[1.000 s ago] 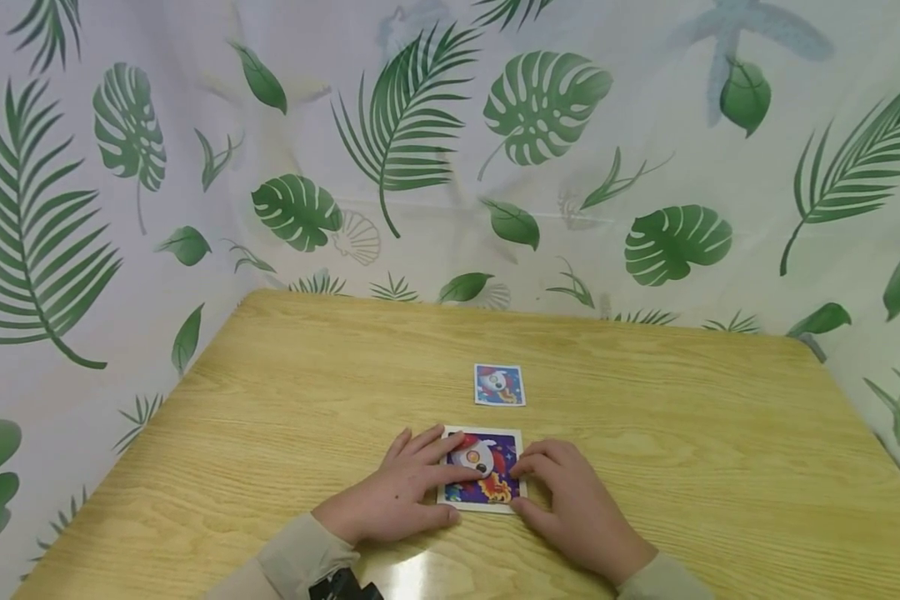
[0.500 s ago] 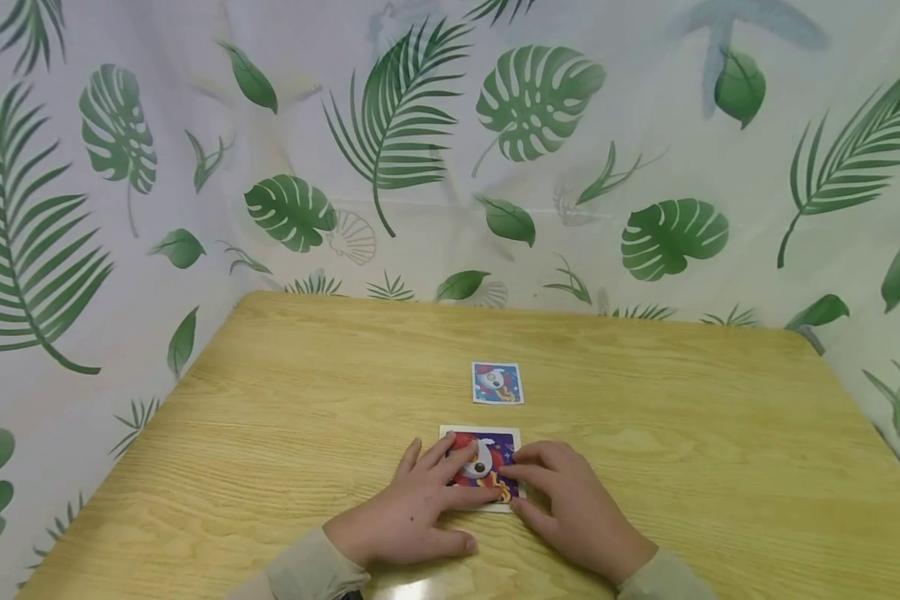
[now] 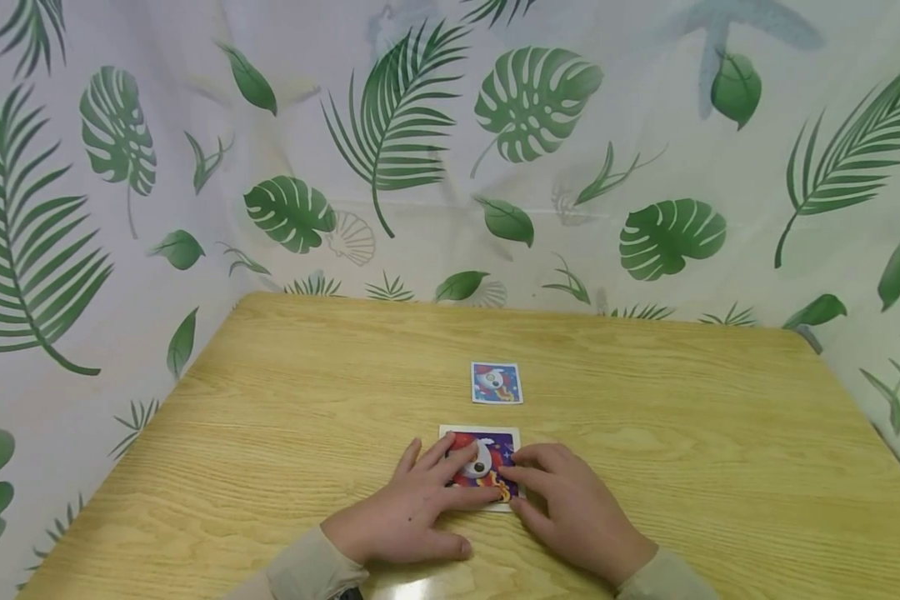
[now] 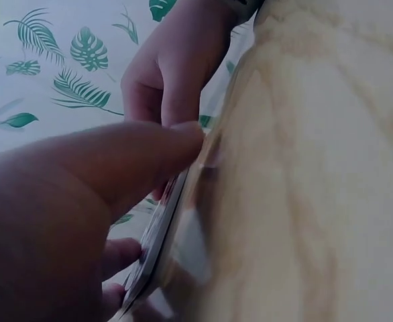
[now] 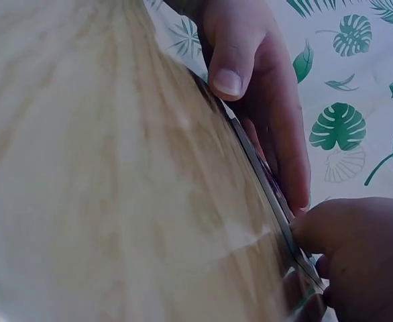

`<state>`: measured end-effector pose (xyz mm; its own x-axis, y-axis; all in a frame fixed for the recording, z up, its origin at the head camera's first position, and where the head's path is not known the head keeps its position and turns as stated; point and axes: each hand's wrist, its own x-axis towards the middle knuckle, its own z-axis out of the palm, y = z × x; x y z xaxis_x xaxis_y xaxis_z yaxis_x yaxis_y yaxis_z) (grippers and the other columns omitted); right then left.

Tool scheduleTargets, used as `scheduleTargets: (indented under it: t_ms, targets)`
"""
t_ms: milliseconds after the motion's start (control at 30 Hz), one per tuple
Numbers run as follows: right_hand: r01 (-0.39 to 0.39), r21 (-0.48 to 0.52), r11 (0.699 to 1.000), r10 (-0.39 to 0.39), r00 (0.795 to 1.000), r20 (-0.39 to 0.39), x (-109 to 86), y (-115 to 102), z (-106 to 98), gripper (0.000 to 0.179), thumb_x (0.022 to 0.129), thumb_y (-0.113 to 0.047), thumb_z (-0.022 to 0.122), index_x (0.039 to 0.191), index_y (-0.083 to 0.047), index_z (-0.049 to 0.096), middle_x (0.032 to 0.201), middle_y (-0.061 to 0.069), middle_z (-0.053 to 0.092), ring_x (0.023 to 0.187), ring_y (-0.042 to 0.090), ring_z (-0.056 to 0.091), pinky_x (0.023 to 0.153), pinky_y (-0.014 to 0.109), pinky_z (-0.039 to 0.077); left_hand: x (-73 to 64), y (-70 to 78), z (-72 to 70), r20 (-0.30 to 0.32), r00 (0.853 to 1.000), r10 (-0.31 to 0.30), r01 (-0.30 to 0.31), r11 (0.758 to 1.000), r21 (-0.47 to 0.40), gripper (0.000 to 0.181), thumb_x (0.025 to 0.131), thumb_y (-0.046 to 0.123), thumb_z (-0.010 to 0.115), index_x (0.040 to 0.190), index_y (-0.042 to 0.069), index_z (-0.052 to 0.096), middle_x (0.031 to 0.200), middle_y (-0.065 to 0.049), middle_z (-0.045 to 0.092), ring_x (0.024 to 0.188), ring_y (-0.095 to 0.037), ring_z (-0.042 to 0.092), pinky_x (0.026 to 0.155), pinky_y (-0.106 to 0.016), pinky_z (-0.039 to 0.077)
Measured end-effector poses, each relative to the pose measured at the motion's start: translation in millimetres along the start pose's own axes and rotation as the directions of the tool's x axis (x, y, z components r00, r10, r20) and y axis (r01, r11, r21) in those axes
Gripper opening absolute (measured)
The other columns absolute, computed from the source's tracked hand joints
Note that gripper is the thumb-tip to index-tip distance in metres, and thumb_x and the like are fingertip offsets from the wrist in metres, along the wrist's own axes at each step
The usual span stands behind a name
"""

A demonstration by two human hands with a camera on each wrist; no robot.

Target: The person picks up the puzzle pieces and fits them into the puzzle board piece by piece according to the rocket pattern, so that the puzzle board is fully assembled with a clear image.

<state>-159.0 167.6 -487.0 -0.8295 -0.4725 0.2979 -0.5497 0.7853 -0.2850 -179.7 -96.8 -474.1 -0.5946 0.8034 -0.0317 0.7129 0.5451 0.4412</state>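
Observation:
A square picture board with a cream border and a purple, red and white cartoon print lies flat on the table. My left hand spreads over its left part, fingers resting across the print and thumb on the table below. At the board's right side, my right hand bends its fingers over the edge, with its thumb at the lower right corner. Seen from the left wrist, the thin board edge runs below the left thumb. In the right wrist view, the right thumb touches the board's rim.
Behind the board, a smaller card with a similar print in paler blue lies on the wood-grain table. A white curtain with green leaves hangs along the back and left sides.
My left hand has slid slightly right and down across the print, its fingers spread wider. The right hand's index fingertip has moved a little further onto the print; the board stays in place.

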Motion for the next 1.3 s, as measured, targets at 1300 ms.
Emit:
scheduleTargets:
  t_ms: [1300]
  targets:
    - [0.043,0.017,0.999,-0.043,0.999,0.021,-1.8,3.7,-0.7,0.033,0.092,-0.025,0.071,0.125,-0.026,0.074,0.129,-0.002,0.059,0.122,0.018,0.053,0.103,0.048,0.046,0.2,-1.0,-3.4,0.052,0.998,-0.022,0.024,0.999,-0.031,0.051,0.1,0.045,0.059,0.149,0.048,0.046,0.17,0.002,0.009,0.154,-0.036,-0.002,0.114,-0.071,0.001]
